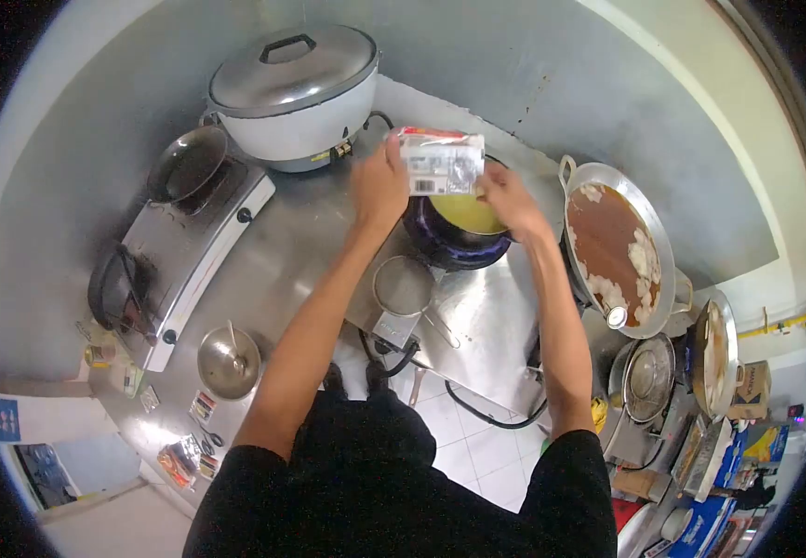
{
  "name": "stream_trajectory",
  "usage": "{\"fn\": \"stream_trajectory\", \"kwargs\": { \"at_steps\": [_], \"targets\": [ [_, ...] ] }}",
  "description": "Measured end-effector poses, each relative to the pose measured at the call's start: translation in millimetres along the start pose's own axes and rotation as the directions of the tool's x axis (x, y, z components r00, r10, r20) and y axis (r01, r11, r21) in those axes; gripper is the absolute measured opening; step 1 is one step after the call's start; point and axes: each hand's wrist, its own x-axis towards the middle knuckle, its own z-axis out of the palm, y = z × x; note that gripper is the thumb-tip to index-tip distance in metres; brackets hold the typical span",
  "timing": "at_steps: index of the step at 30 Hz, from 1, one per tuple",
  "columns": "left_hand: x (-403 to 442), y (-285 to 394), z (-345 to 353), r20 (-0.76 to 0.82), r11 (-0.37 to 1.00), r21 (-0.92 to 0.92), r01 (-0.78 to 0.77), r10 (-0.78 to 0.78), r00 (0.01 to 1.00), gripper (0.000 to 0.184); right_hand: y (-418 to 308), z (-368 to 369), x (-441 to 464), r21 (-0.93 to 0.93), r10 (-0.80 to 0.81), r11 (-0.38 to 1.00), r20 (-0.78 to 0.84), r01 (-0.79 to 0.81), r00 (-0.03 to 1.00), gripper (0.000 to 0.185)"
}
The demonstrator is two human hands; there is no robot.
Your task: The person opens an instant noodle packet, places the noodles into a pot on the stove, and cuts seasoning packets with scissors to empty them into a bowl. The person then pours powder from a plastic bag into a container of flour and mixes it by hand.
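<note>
A white printed packet (pixel 441 167) with a red upper edge and a barcode is held up over a dark pot (pixel 454 249). My left hand (pixel 379 189) is closed on the packet's left edge. At its lower right corner my right hand (pixel 511 203) has its fingers closed on the packet, slightly blurred. Yellow liquid (pixel 470 214) shows in the pot below; the packet hides the far part of it. Nearer to me, a round sieve (pixel 403 285) sits over a small metal appliance at the counter's edge.
A large rice cooker (pixel 296 93) stands behind on the left, beside a two-burner stove (pixel 207 260) with pans. A metal bowl (pixel 229 361) holds a spoon. On the right is a wide wok (pixel 659 237) of brown oil with white pieces, with a strainer (pixel 649 377) nearby. Scissors (pixel 207 435) lie at lower left.
</note>
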Motion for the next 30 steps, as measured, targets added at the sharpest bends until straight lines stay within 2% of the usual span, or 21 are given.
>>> {"fn": "stream_trajectory", "kwargs": {
  "at_steps": [2,7,9,10,12,13,14,15,17,18,19,20,21,22,23,24,25,26,27,29,30],
  "targets": [
    [17,5,5,-0.048,0.976,0.214,0.025,-0.015,0.999,0.043,6,-21,23,-0.081,0.062,0.995,-0.025,-0.063,0.998,0.039],
    [38,-14,4,-0.082,0.971,0.223,0.084,-0.068,0.994,0.041,15,-75,50,-0.264,0.198,0.940,-0.092,-0.216,0.976,0.060],
    [31,-25,7,-0.099,0.965,0.235,0.121,-0.100,0.990,0.040,26,-80,64,-0.621,0.291,0.737,-0.067,-0.268,0.954,0.061],
    [27,-33,10,-0.140,0.961,0.209,0.183,-0.156,0.978,0.038,45,-79,78,-0.622,0.295,0.736,-0.061,-0.268,0.954,0.061],
    [15,-33,1,-0.141,0.936,0.106,0.336,-0.320,0.937,0.037,96,-73,100,-0.933,0.162,0.359,0.060,-0.002,0.985,0.057],
    [0,-28,-15,-0.095,0.902,0.036,0.430,-0.426,0.900,0.038,98,-74,87,-0.933,0.174,0.360,0.063,-0.004,0.983,0.057],
    [-20,-61,-16,-0.200,0.934,-0.120,0.335,-0.354,0.914,0.041,90,-72,61,-0.965,-0.114,0.259,-0.058,-0.026,0.992,0.051],
    [-37,-104,-19,-0.314,0.943,-0.261,0.207,-0.285,0.905,0.043,72,-66,34,-0.982,-0.409,0.169,-0.146,-0.082,0.901,0.049],
    [-86,-144,-58,-0.170,0.643,-0.487,0.590,-0.733,0.659,0.052,5,-49,-39,-0.741,-0.399,0.665,-0.454,-0.089,0.797,0.042],
    [-114,-166,-80,-0.147,0.563,-0.543,0.623,-0.794,0.589,0.053,-6,-39,-80,-0.614,-0.383,0.789,-0.461,0.024,0.801,0.035],
    [-140,-180,-98,-0.126,0.475,-0.594,0.649,-0.852,0.508,0.054,-3,-23,-120,-0.411,-0.221,0.912,-0.491,0.000,0.843,0.028],
    [-154,-183,-106,-0.153,0.463,-0.597,0.655,-0.867,0.473,0.054,6,-7,-160,-0.382,-0.177,0.924,-0.398,0.013,0.900,0.030],
    [-161,-187,-112,-0.144,0.387,-0.709,0.590,-0.898,0.416,0.046,34,24,-198,-0.176,-0.155,0.980,-0.394,0.092,0.906,0.027],
    [-167,-193,-125,-0.140,0.315,-0.808,0.497,-0.924,0.357,0.039,69,47,-238,-0.212,-0.002,0.976,-0.266,-0.056,0.964,0.021],
    [-220,-283,-126,-0.014,0.538,-0.515,0.667,-0.784,0.621,0.035,64,74,-265,-0.249,0.209,0.947,-0.009,-0.204,0.978,0.016],
    [-270,-368,-128,0.114,0.792,-0.214,0.573,-0.562,0.819,0.038,65,100,-291,-0.248,0.296,0.936,0.173,-0.250,0.939,0.015],
    [-268,-322,-144,0.151,0.735,-0.199,0.649,-0.631,0.761,0.050,73,119,-315,-0.342,0.411,0.893,0.353,-0.293,0.840,0.015],
    [-253,-254,-164,-0.015,0.875,0.054,0.481,-0.481,0.877,0.046,72,136,-333,-0.435,0.390,0.881,0.439,-0.189,0.809,0.015],
    [-260,-240,-158,-0.311,0.863,-0.282,0.419,-0.495,0.811,0.039,76,153,-340,-0.402,0.081,0.907,0.462,0.127,0.883,0.013],
    [-268,-177,-206,-0.187,0.756,0.074,0.651,-0.631,0.753,0.043,70,165,-339,-0.416,0.190,0.909,0.445,0.014,0.875,0.015],
    [-282,-151,-241,-0.231,0.726,0.099,0.680,-0.648,0.726,0.043,59,170,-331,-0.400,0.283,0.912,0.456,-0.089,0.844,0.016]
  ]
}}
